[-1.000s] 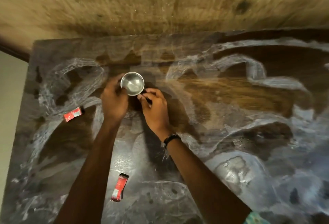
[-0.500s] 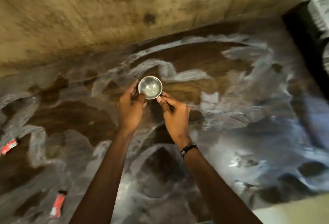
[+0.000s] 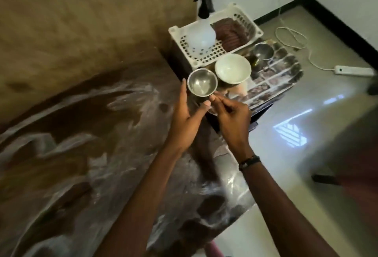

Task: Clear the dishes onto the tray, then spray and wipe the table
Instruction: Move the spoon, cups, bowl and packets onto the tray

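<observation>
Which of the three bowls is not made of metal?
The white ceramic bowl on the patterned tray; the held steel bowl and the far steel bowl are shiny metal.

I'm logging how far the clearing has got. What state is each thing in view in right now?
steel cup: upright, empty, held by both hands
left hand: holds the cup's side
right hand: fingers pinch at the cup's rim
white bowl: upright, empty, on the tray
tray: holds bowl and another steel vessel
white basket: holds a spray bottle and dark cloth
</observation>
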Demonstrator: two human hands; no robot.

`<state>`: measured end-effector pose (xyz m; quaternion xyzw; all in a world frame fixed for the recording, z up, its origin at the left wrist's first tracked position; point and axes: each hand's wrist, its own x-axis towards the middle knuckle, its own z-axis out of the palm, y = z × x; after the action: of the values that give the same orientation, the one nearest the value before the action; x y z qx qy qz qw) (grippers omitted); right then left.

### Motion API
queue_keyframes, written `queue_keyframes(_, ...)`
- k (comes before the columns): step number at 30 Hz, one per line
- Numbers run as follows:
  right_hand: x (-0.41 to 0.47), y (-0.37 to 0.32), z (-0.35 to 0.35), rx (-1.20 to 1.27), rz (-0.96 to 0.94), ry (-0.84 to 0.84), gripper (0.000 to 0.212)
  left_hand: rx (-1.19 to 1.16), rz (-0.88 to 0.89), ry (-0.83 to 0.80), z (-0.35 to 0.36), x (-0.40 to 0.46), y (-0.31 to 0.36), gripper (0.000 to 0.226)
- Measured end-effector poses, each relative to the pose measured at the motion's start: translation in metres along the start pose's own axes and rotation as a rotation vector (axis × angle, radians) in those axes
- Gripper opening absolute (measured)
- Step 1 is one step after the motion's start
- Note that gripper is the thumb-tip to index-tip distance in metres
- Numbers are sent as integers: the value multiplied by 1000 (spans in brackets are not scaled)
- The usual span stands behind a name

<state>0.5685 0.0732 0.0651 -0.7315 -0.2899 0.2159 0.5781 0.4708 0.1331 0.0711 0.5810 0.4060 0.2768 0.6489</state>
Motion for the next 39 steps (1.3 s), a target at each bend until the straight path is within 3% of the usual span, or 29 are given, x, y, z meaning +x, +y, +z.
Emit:
queue_keyframes(6,87,22,-90,24,-9,285,15,79,20,-138,85,34,10,75)
queue_keyframes(13,181,58,-140,-98,89,488,25,231,14,-147,100,52,-8,77)
queue_keyframes(22,212,104,-133,-272,206,355,11,208,-74,-147,90,62,-29,74)
queue_keyframes(27,208,100,-130,-274,185,322,24,212,-71,-137,82,61,-27,74)
queue_keyframes(34,138,88,-113,-179,148,497,24,190,-55,-76,61,41,-27,64)
queue_keyframes(39,33,57,-43,-204,-7,198,15,145,-7,39,19,0,-36,46)
